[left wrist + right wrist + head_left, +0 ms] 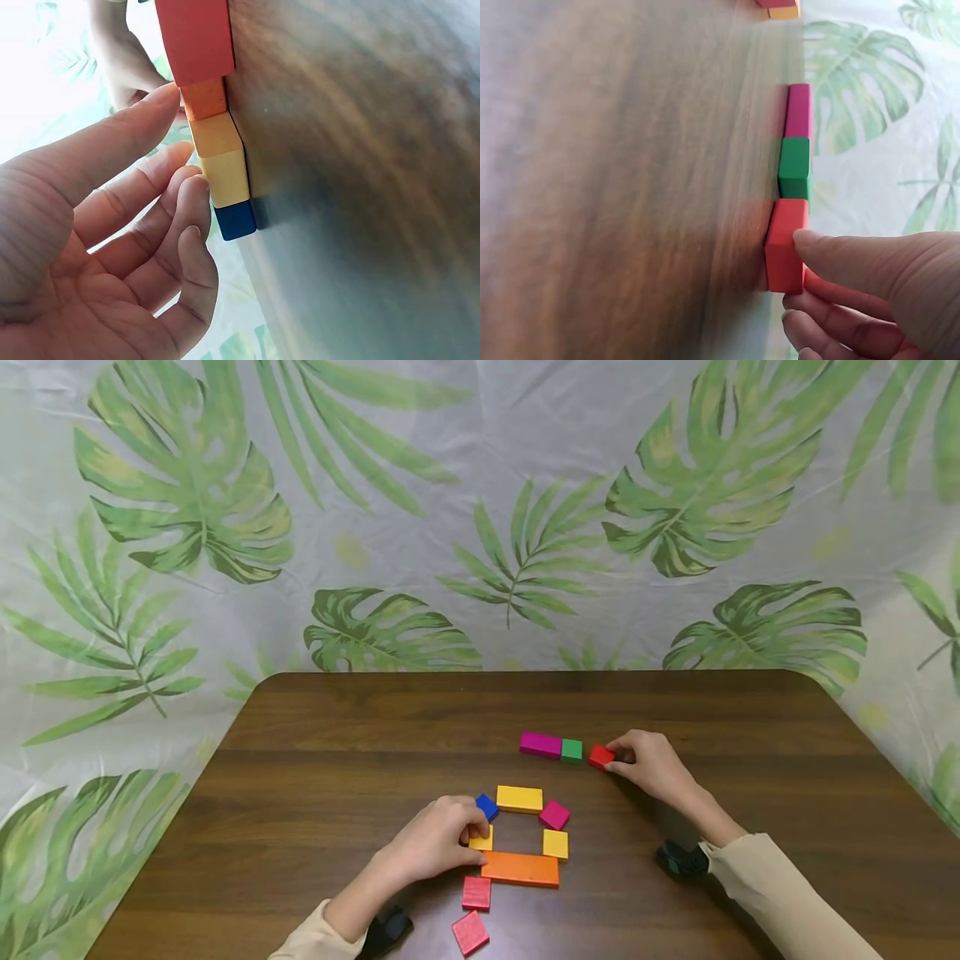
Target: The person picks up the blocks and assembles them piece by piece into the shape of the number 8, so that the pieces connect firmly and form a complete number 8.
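Pinching red block (602,757) between thumb and fingertips of right hand (651,766) in head view, slightly right of mid-desk (337,760), toward the desk's far edge. Lying ahead-left of that hand, turned askew, just right of green block (572,750) with a thin gap; much nearer right hand than left. Touching green's left side: purple block (541,744), long axis roughly parallel to desk's far edge. Resting left hand (431,839), fingers loosely bent, beside small yellow block (484,842) and left end of orange block (520,869), nearer desk's left edge than right.

In left wrist view, holding thumb tip by orange end, fingertips spread along yellow block, gripping nothing; contact hard to tell.

In right wrist view, gripping red block, thumb on one face; raised or on desk, cannot tell. Lined up next: green, then purple. No container in view
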The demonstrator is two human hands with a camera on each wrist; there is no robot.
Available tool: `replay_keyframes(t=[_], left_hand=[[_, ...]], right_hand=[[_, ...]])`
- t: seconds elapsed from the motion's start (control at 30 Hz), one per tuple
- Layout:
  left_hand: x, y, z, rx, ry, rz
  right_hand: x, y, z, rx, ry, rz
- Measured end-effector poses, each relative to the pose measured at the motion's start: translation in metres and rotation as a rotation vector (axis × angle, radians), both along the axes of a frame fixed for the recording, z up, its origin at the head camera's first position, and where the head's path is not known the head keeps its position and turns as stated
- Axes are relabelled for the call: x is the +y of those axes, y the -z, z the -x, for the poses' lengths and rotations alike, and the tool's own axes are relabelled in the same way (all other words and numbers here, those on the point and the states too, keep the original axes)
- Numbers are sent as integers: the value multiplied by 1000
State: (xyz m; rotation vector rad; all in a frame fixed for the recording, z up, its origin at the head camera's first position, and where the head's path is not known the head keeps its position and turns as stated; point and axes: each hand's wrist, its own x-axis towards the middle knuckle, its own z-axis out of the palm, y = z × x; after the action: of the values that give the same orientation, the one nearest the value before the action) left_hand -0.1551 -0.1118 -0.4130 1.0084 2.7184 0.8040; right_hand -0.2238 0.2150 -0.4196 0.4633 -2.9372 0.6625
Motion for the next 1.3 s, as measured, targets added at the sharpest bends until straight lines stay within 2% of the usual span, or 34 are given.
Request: replay_keyframes(t=[0.33,0.7,0.93,1.3], left_hand=[[0,0,0,-12,5,-15],[1,0,2,-9,12,3],[1,-1,-1,20,15,11],[1,-1,0,17,7,13]], right_hand=[[5,-1,-23,23,-42,-20],[3,2,-62,30,-100,0],[-2,0,-82,-3,-173,39],[-11,5,-110,32,-292,103]])
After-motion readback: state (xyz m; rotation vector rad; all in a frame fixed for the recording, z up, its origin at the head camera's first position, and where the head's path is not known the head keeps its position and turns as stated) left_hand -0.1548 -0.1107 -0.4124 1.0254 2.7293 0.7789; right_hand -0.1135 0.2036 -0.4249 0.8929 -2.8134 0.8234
